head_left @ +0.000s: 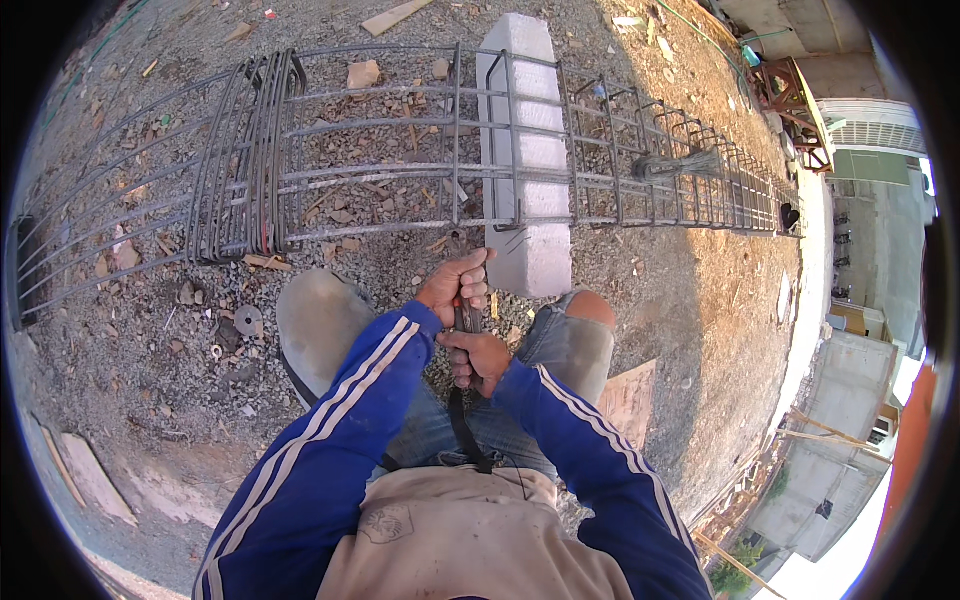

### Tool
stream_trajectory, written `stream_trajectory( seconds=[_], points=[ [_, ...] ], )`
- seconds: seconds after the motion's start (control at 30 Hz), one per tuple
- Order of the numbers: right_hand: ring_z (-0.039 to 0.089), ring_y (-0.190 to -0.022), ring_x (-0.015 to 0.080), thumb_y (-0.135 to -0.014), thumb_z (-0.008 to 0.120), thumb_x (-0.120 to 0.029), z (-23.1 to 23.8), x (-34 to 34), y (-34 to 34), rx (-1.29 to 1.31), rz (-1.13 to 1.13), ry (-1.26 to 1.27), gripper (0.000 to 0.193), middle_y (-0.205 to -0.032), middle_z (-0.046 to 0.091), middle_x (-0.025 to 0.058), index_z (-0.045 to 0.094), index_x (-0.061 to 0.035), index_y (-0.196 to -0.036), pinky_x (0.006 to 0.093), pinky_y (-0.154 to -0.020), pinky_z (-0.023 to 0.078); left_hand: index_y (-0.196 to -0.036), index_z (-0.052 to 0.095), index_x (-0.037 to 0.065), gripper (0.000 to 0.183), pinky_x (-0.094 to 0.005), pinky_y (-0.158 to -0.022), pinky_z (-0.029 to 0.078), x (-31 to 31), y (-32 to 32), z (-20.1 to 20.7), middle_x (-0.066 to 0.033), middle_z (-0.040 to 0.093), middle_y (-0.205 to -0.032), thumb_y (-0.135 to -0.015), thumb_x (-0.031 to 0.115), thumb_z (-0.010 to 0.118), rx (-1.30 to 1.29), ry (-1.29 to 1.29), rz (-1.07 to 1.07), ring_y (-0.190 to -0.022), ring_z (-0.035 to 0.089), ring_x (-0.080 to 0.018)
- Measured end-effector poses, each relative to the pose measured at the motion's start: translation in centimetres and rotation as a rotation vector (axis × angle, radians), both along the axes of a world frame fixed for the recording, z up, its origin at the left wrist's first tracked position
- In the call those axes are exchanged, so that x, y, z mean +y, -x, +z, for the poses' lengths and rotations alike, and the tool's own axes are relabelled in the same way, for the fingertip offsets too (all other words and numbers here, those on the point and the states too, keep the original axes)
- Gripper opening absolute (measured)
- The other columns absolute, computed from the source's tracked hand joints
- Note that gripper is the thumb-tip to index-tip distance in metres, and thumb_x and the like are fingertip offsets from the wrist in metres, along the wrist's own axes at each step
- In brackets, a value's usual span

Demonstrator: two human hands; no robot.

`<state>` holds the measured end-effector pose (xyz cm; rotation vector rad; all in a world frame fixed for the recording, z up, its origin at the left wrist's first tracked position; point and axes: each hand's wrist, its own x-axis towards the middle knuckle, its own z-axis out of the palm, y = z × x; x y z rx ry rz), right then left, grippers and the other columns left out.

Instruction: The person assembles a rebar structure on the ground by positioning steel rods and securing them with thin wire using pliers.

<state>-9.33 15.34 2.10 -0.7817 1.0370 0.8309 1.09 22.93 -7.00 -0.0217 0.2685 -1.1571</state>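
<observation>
Between my knees, my left hand (456,286) is closed around the upper part of a dark, narrow hand tool (468,318). Just below it, my right hand (480,359) has its fingers curled around the tool's lower part. Most of the tool is covered by my fingers, so its exact kind does not show. Ahead of my hands lies a long rebar cage (385,175), running from left to right. A pale, whitish block (530,260) passes under the bars crosswise, its near end close to my left hand.
Several stirrups (243,165) stand bunched on the cage's left part. A bundle of tie wire (680,164) rests on its right part. Gravelly ground (200,400) holds stones and wood scraps. A board (630,400) lies beside my right knee; a walled structure rises far right.
</observation>
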Motion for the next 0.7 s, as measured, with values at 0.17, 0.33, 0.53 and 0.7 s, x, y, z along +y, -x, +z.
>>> stream_trajectory(
  seconds=[0.17,0.33,0.53,0.7],
  points=[
    [0.052,-0.052,0.0144,-0.086,0.064,-0.019,0.6,0.5,1.2,-0.154,-0.083,-0.020,0.016,-0.063,0.052,0.0017,0.058,-0.0060,-0.081,0.0280,-0.046,0.041,-0.101,0.051,0.007,0.026,-0.0266,-0.046,0.044,-0.6,0.0,5.2,0.0000,0.053,-0.060,-0.091,0.028,0.063,-0.289,-0.654,-0.085,-0.049,0.052,-0.0101],
    [0.060,-0.062,0.0148,-0.090,0.061,-0.025,2.3,0.5,1.5,-0.444,-0.191,0.368,0.023,-0.075,0.061,0.0065,0.060,-0.0022,-0.091,0.0288,-0.054,0.048,-0.111,0.047,0.005,0.033,-0.0292,-0.058,0.052,-2.8,0.2,7.4,-0.0043,0.055,-0.078,-0.097,0.035,0.052,-0.688,-0.843,0.098,-0.064,0.060,-0.0143],
    [0.055,-0.067,0.0124,-0.094,0.055,-0.034,1.6,0.2,2.2,-0.633,-0.120,0.882,0.037,-0.077,0.059,0.0054,0.057,0.0026,-0.098,0.0295,-0.062,0.044,-0.118,0.052,0.005,0.043,-0.0271,-0.065,0.051,-3.6,0.1,5.3,-0.0053,0.059,-0.084,-0.100,0.042,0.039,-1.016,-0.897,0.027,-0.074,0.060,-0.0135],
    [0.056,-0.069,0.0100,-0.094,0.058,-0.028,4.2,-7.9,0.4,-0.570,-0.203,0.862,0.030,-0.080,0.059,0.0029,0.057,0.0004,-0.101,0.0261,-0.063,0.046,-0.114,0.056,-0.001,0.051,-0.0283,-0.067,0.051,-6.1,-1.5,6.5,-0.0060,0.063,-0.086,-0.101,0.044,0.036,-0.927,-1.115,0.297,-0.074,0.061,-0.0142]
  ],
)
